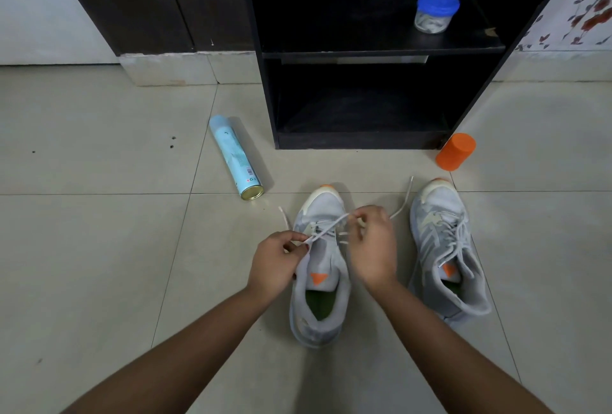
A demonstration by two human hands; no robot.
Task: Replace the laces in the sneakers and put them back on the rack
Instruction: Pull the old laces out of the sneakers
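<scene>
Two grey sneakers with orange toe tips stand on the tiled floor, toes pointing at the rack. The left sneaker (319,284) lies between my hands, laced only through its front eyelets. Its white lace (326,229) crosses above the tongue. My left hand (276,264) pinches one strand at the sneaker's left side; that strand's tip sticks up to the left. My right hand (376,244) pinches the other strand over the right eyelets, its free end trailing off toward the right. The right sneaker (445,248) is fully laced, its lace ends loose.
A black shoe rack (381,52) stands straight ahead; a blue-lidded jar (433,12) sits on its upper shelf. A light blue spray can (235,156) lies on the floor to the left. An orange-capped container (455,151) lies by the rack's right foot.
</scene>
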